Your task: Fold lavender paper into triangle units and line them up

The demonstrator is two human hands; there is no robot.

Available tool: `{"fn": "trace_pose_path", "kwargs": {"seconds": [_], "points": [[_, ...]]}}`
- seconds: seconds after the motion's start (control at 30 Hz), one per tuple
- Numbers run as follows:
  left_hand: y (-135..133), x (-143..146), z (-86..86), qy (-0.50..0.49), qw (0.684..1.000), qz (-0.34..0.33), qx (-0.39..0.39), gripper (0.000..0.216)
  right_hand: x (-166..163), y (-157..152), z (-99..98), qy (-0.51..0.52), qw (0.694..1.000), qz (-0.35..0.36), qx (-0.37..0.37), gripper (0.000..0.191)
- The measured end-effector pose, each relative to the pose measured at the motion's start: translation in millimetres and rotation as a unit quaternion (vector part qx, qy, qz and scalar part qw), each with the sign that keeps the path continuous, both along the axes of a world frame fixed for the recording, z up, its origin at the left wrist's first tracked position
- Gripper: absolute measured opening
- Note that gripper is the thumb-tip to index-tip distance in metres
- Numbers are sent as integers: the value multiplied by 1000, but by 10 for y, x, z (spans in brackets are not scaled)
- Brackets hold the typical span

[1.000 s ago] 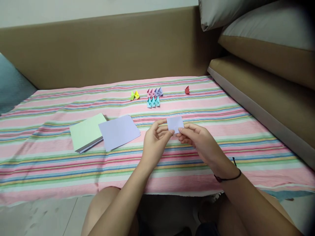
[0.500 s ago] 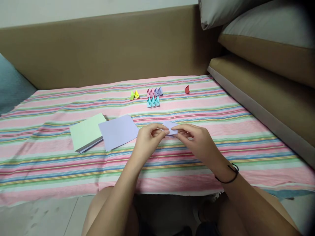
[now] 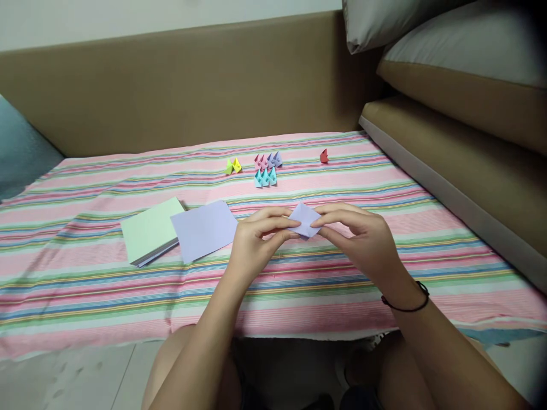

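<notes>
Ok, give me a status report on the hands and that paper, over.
Left hand and right hand both pinching the small lilac paper, held just above the striped cloth. Paper stack left, folded pieces beyond. Nothing between them.

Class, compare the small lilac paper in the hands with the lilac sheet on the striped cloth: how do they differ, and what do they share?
The small paper is pinched between the left hand and right hand; the sheet lies flat on the cloth, untouched. The small paper is folded to a point; the sheet is an unfolded rectangle. Both are lilac.
</notes>
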State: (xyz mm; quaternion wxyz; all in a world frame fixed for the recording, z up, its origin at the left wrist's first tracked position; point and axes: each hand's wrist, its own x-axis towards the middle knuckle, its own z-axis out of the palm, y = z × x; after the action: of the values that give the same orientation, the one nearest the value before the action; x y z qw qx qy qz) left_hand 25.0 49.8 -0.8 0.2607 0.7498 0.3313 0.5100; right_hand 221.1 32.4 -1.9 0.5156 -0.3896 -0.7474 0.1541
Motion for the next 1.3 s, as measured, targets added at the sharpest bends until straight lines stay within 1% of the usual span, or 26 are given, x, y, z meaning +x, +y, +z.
{"fn": "trace_pose_path", "kwargs": {"seconds": [0.1, 0.23, 0.33, 0.5, 0.6, 0.7, 0.8, 0.9, 0.97, 1.07, 1.17, 1.3], "points": [[-20, 4, 15, -12, 999, 19, 40, 12, 0, -32, 21, 7, 999, -15, 46, 13], [-47, 5, 39, -10, 996, 38, 86, 10, -13, -53, 32, 4, 997, -27, 68, 16], [-58, -1, 50, -19, 996, 33, 78, 11, -16, -57, 33, 5, 996, -38, 76, 16], [-58, -12, 41, -21, 998, 19, 64, 13, -9, -64, 33, 7, 996, -34, 79, 14], [-57, -20, 33, -25, 999, 7, 41, 15, -5, -68, 32, 5, 996, -41, 80, 14], [-59, -28, 44, -11, 1000, 5, 25, 17, -8, -75, 37, 2, 997, -50, 62, 13], [-59, -26, 73, 7, 999, 21, 41, 10, -19, -82, 48, 2, 998, -49, 38, 11], [-61, -11, 92, 5, 998, 28, 52, 5, -35, -80, 54, 11, 998, -48, 25, 7], [-67, 8, 89, -15, 999, 33, 27, 4, -46, -76, 50, 18, 999, -45, 16, 5], [-83, 44, 70, -83, 994, 34, -63, 2, -71, -73, 31, 43, 998, -38, -7, 5], [-98, 78, 59, -137, 977, 38, -156, 6, -108, -75, 1, 102, 993, -34, -49, 5], [-104, 98, 56, -166, 959, 30, -228, 10, -157, -69, -41, 197, 972, -21, -126, 7]]}}
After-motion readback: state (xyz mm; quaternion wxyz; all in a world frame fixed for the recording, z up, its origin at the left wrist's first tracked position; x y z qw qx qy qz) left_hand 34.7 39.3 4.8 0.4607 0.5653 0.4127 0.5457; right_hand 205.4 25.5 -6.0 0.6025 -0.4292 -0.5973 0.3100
